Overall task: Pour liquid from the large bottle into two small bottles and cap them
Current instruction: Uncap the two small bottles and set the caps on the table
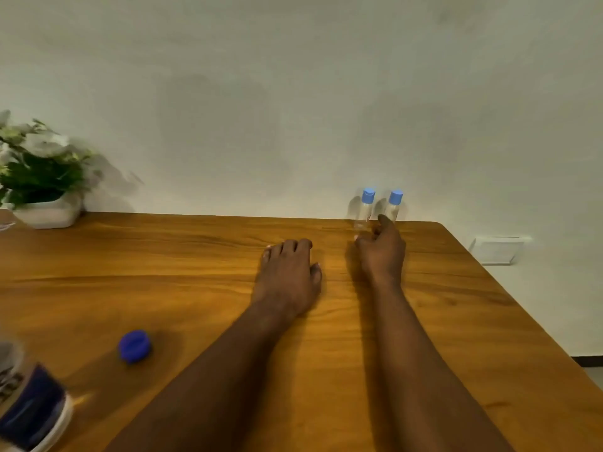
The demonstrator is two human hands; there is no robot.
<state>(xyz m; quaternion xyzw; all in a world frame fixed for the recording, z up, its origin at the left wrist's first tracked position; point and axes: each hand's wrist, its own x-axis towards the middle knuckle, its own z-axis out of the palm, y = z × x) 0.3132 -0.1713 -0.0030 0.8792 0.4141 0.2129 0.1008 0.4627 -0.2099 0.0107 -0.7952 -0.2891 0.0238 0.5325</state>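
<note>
Holds the right hand (pixel 380 252) far out at two small clear plastic bottles with light-blue caps, the left small bottle (pixel 364 212) and the right small bottle (pixel 393 207). Both upright, side by side at the far edge of the brown wooden table (pixel 195 256), hard against the wall, probably to keep them clear of the working space. Both capped; cannot tell whether filled. Index finger straight up between the pair, thumb by the left one's base; cannot tell whether the fingers pinch it or merely touch.

Rests the left hand (pixel 287 275) palm down on the table, fingers loosely bent, gripping nothing, likely as a brace for the long stretch.

In the near left corner, the large clear bottle with a dark blue label (pixel 32 409), seemingly uncapped, its round dark blue cap (pixel 134 346) lying near it, apart, handy for pouring. Label writing too blurred to read; none visible on the small bottles.
</note>
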